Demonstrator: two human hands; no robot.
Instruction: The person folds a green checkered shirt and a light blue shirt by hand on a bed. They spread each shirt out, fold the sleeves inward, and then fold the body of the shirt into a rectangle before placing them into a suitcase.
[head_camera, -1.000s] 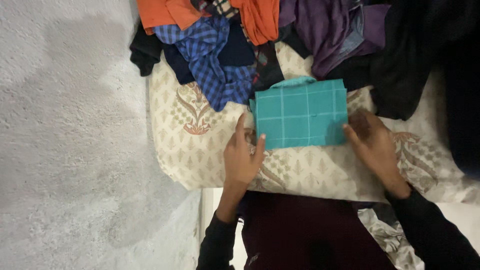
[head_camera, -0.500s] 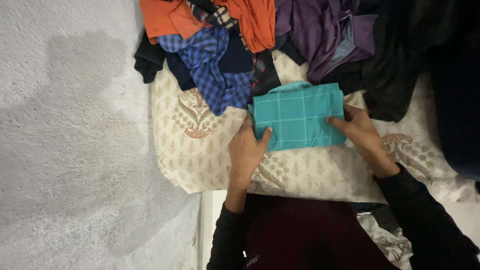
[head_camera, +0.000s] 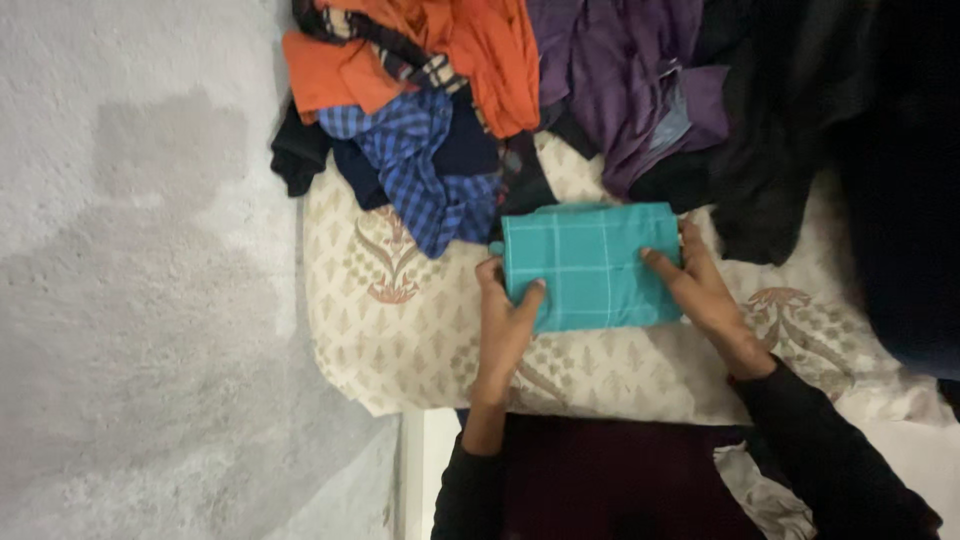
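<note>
A folded teal checked cloth (head_camera: 590, 262) lies flat on a cream bedsheet with a leaf print (head_camera: 380, 320). My left hand (head_camera: 505, 325) grips its left edge, thumb on top and fingers along the side. Over on the cloth's right edge my right hand (head_camera: 700, 290) takes hold, thumb resting on top. Both arms wear dark sleeves. The cloth sits just below a pile of loose clothes.
A heap of clothes lies along the top: an orange garment (head_camera: 470, 50), a blue checked shirt (head_camera: 425, 175), purple cloth (head_camera: 620, 80) and dark garments (head_camera: 800, 130). A grey textured surface (head_camera: 140, 300) fills the left. A maroon cloth (head_camera: 600, 480) lies near my body.
The view shifted a little. Both hands closed in on the sides of the teal cloth, the thumbs now on top; the cloth looks slightly more compact.
</note>
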